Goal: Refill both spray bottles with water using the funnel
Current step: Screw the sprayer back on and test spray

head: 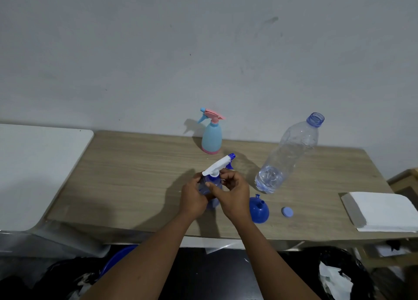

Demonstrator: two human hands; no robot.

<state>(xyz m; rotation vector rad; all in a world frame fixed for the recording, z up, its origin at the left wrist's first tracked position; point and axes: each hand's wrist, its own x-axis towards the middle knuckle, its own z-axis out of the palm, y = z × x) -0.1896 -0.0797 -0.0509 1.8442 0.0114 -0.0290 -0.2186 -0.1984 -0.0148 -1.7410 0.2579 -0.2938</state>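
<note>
- Blue spray bottle [204, 185]: upright over the counter [135, 175], front centre, between both hands. Thin, clear plastic; judged light, dentable if squeezed and slippery when wet.
- Left hand [194, 200]: fingers wrapped round the body, a sound steadying hold.
- Right hand [234, 194]: fingers [226, 175] pinch the collar under the white spray head [217, 166]; twist there, not at the trigger.
- Funnel [259, 210] and cap [287, 212] lie just right; the open water bottle [289, 154] stands behind them.
</note>
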